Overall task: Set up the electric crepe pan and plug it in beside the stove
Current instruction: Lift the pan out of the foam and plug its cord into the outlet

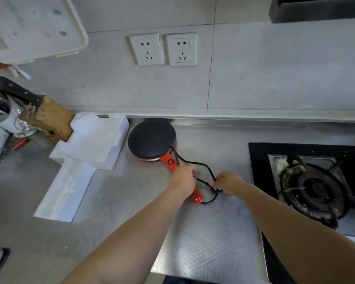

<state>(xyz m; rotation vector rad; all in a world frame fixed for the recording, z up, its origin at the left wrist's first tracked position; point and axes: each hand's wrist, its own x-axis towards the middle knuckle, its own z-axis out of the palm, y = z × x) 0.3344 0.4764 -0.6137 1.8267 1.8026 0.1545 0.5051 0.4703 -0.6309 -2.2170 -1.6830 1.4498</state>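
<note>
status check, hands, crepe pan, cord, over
Left hand and right hand both grip the black power cord. Red-handled black round crepe pan sits on the steel counter. White wall sockets empty, unobstructed.

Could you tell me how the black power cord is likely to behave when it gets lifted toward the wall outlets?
The cord is probably floppy: it hangs in loose loops between the left hand and right hand. It looks thin, so likely light. Its far end runs to the crepe pan, so a hard pull might drag the pan.
</note>
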